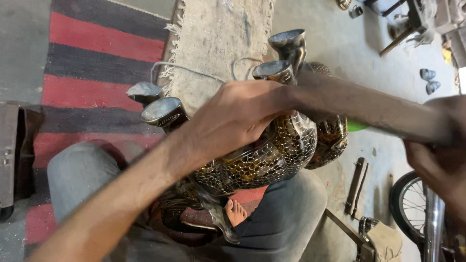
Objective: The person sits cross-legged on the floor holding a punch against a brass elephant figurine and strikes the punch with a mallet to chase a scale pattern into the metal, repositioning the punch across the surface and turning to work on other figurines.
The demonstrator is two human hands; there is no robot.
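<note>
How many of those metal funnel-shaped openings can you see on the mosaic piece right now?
4: two at upper right, one at the top and one just below it; two at left, one above the other. The left hand may hide more.

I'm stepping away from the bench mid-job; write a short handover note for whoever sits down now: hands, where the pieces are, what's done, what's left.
Left hand: laid over the mosaic metal vase on the lap, gripping its body.
Right hand: at the frame's right edge, closed around a blurred dark rod that reaches across to the vases.
Pieces: several matching vases bunched on the lap, open mouths pointing to the beige mat and striped rug.
Done: cannot tell from this view.
Left: cannot tell; the rod's working end is hidden behind the left hand.
</note>
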